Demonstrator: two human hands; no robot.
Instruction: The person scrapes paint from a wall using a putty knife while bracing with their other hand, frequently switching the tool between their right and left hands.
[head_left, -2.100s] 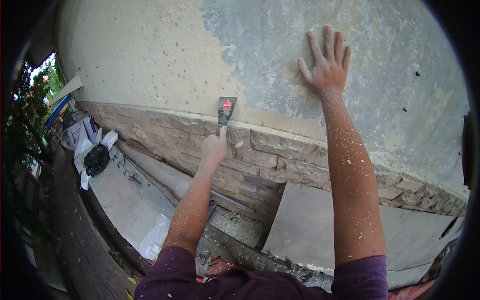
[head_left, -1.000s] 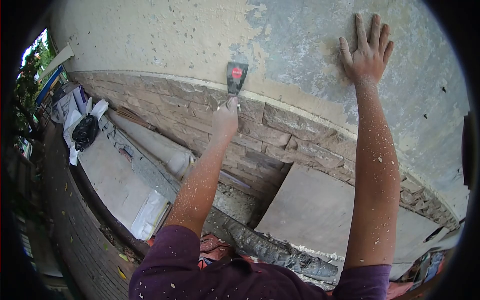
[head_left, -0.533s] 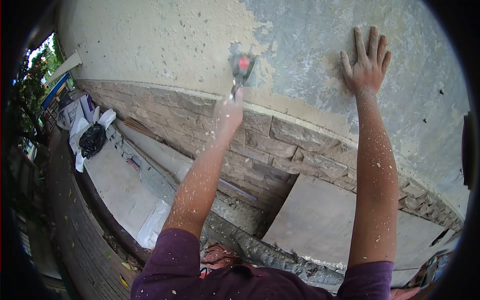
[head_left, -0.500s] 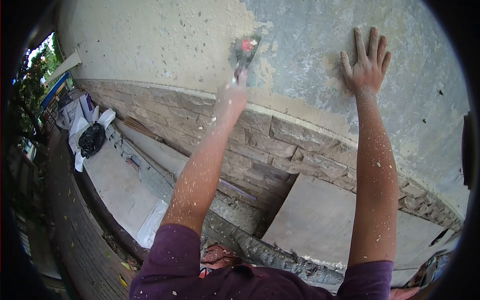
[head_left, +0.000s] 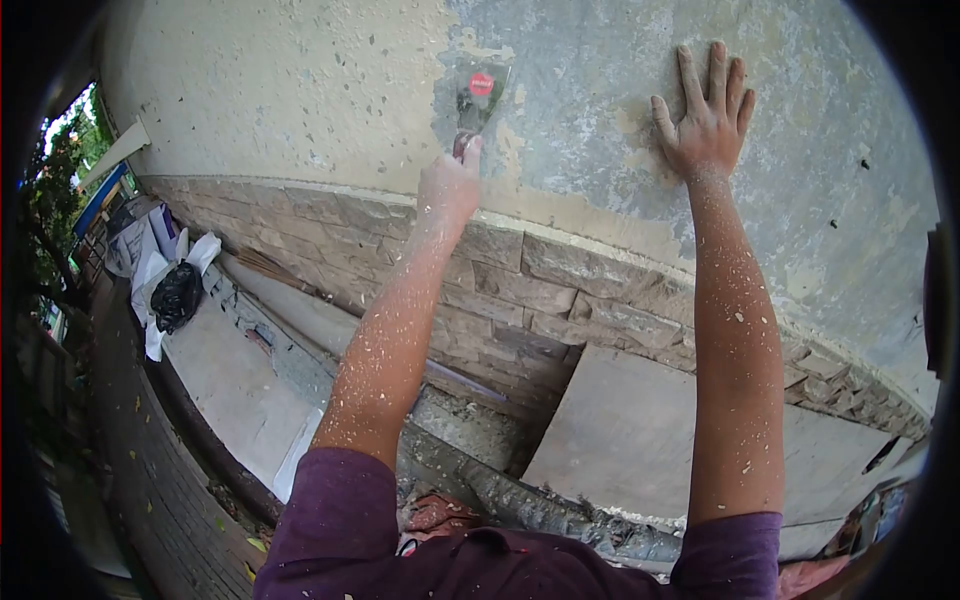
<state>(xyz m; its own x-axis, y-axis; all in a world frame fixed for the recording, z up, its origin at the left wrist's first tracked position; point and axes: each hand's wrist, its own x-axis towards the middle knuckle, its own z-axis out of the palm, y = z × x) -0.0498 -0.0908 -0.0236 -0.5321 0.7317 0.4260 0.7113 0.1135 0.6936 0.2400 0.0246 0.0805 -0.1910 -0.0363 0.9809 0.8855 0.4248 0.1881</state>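
Observation:
My left hand [head_left: 449,190] is wrapped round the handle of a paint scraper [head_left: 478,92], whose wide blade carries a round red sticker. The blade lies against the wall [head_left: 590,120], where cream paint [head_left: 300,90] meets a bare grey-blue patch. Flat on that scraped patch, with fingers spread, rests my right hand [head_left: 706,130], holding nothing. Pale paint flakes speckle both forearms, and dust whitens the hands.
Beneath the painted area runs a rough stone band [head_left: 560,262]. Large pale boards [head_left: 620,430] lean below it. A black plastic bag [head_left: 177,297] and white sheeting [head_left: 150,262] lie at the left, beside a brick path [head_left: 150,450].
The view has shifted slightly, moving the scene left and down in places. The scraper was blurred by motion before and now shows sharply. My right hand stays flat on the wall.

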